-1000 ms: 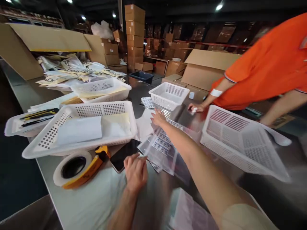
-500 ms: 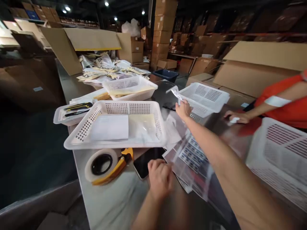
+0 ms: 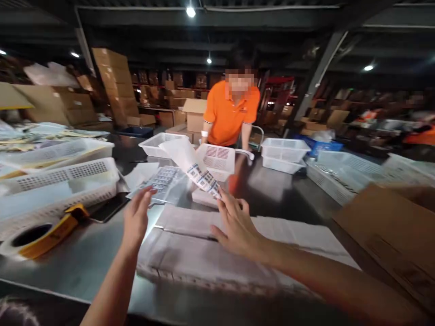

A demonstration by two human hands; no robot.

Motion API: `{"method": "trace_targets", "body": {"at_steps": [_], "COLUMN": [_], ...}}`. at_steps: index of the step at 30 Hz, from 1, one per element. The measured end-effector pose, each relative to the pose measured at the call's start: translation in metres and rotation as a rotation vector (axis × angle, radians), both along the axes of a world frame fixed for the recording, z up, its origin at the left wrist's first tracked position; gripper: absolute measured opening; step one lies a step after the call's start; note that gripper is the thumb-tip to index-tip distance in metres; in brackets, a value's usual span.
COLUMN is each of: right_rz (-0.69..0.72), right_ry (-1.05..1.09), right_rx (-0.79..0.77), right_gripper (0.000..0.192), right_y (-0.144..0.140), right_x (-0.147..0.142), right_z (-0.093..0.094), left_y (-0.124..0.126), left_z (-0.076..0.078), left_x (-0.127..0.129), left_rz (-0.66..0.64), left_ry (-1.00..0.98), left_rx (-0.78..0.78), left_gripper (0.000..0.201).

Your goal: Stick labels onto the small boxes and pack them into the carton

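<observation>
The right hand (image 3: 238,224) pinches the lower end of a long, glossy label strip (image 3: 192,165) between its fingertips; the strip is white, printed with small dark blocks, and rises curling up and away toward the table's far edge. The left hand (image 3: 137,217) is spread open with its fingers straight, holding nothing, its fingertips just beside a clear, shiny sheet of printed labels (image 3: 163,183) that lies flat on the table. Under both hands, near the table's near edge, lie flat stacks of pale, matte paper sheets (image 3: 204,258) with ragged edges. The table (image 3: 282,199) is smooth grey metal with a dull sheen. By the left edge a roll of clear tape (image 3: 32,235) sits in a yellow dispenser, with a dark flat phone (image 3: 108,208) beside it and a white perforated plastic basket (image 3: 57,185) behind. At the far edge a person in an orange shirt (image 3: 231,113) leans over a small white slotted basket (image 3: 215,158).
</observation>
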State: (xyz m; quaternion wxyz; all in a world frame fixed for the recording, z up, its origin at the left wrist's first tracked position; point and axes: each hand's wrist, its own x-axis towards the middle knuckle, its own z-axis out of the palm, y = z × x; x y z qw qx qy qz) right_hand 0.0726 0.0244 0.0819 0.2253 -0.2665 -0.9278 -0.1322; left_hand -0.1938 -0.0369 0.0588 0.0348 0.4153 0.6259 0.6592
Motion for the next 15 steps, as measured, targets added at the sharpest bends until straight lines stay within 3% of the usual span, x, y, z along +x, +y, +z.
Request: {"method": "trace_targets", "body": {"at_steps": [3,6,9,12,15], "right_rz": [-0.019,0.022,0.057,0.076,0.146], "right_ry": [0.035,0.199,0.408,0.394,0.406], "right_rx": [-0.093,-0.186,-0.188,-0.191,-0.481], "right_gripper": [0.055,0.032,0.012,0.027,0.03], "right_y": [-0.065,-0.112,-0.128,-0.122,-0.11], "right_x": [0.072,0.129,0.181,0.212,0.214], "right_z": [-0.027,-0.03,-0.012,0.005,0.001], "left_y": [-0.007,-0.017,-0.041,-0.07,-0.093], "left_z": [0.019,0.02,0.013,0.004,-0.009], "left_x": [0.113,0.193,0.235,0.258,0.269], "left_rz": [-0.42,-0.624,-0.792,-0.971,-0.942], "left_ry": [-0.207,-0.376,-0.423,-0.432,-0.34], "left_rx": [-0.028,-0.081,-0.216,-0.346,-0.374], "left_gripper": [0.056,0.05,0.039,0.028,0.021]}}
